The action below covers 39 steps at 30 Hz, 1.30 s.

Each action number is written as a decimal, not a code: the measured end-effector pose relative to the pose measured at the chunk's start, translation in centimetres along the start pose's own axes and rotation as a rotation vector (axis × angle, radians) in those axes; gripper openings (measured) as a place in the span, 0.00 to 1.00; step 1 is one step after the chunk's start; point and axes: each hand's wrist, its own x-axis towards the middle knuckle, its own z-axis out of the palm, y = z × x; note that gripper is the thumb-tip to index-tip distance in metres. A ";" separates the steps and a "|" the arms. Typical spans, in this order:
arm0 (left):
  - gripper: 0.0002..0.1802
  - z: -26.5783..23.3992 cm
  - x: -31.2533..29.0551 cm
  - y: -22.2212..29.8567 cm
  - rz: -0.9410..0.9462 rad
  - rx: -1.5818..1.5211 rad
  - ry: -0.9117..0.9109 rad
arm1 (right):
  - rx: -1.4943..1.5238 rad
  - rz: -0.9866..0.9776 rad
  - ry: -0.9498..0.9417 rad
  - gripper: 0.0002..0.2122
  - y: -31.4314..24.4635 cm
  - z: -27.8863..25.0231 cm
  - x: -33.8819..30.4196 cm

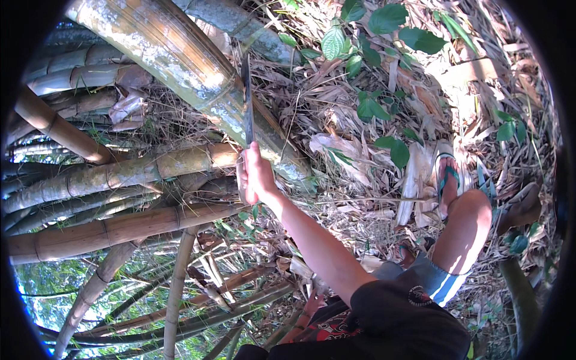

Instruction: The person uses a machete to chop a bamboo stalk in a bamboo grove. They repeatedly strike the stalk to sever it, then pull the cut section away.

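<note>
My right hand is closed round the handle of a machete. The dark, narrow blade runs upward from the fist. It crosses a thick bamboo culm close to one of its nodes; I cannot tell whether the edge touches or bites into it. The culm slants from the upper left to the middle, greenish brown with pale patches. Below the fist, the cut-looking end of a thinner bamboo pole points toward it. My right arm is stretched out from a black sleeve. My left hand does not show.
Several bamboo poles crowd the left side and lower left. Dry leaves and husks cover the ground, with green leafy plants among them. My bent knee and sandalled foot are at the right.
</note>
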 end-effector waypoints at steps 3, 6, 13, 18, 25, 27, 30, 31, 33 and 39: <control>0.43 -0.7 -0.4 -0.7 0.051 -0.043 -0.029 | 0.038 0.110 0.059 0.29 2.0 0.4 0.5; 0.42 -1.3 0.5 1.3 0.109 -0.044 -0.033 | -0.222 0.160 0.036 0.25 -1.4 -1.7 1.4; 0.42 -1.6 0.7 0.2 0.173 -0.107 -0.102 | -0.605 -0.227 0.144 0.30 -18.9 -7.4 0.4; 0.40 -0.4 0.4 -3.1 0.057 -0.115 0.006 | -0.086 -0.829 -0.043 0.30 -24.5 -1.3 -4.0; 0.40 -0.9 0.7 -3.0 0.113 -0.069 -0.034 | -0.176 0.062 0.158 0.29 5.4 -2.0 2.5; 0.40 -0.7 0.7 -2.4 0.140 -0.074 -0.046 | -0.142 0.151 0.134 0.28 3.0 -2.1 1.1; 0.40 -0.7 1.6 0.0 0.193 0.007 -0.058 | -0.420 0.072 0.004 0.30 -1.8 -5.9 2.0; 0.40 -0.5 1.7 0.5 0.230 0.060 -0.055 | -0.522 0.214 -0.035 0.32 -4.0 -7.2 2.2; 0.40 -0.1 2.8 1.5 0.320 0.123 -0.054 | -0.916 0.097 0.033 0.31 -9.5 -7.6 1.0; 0.41 0.4 0.4 1.9 0.056 0.022 0.004 | -0.545 -0.524 -0.011 0.32 -23.4 -3.9 -1.5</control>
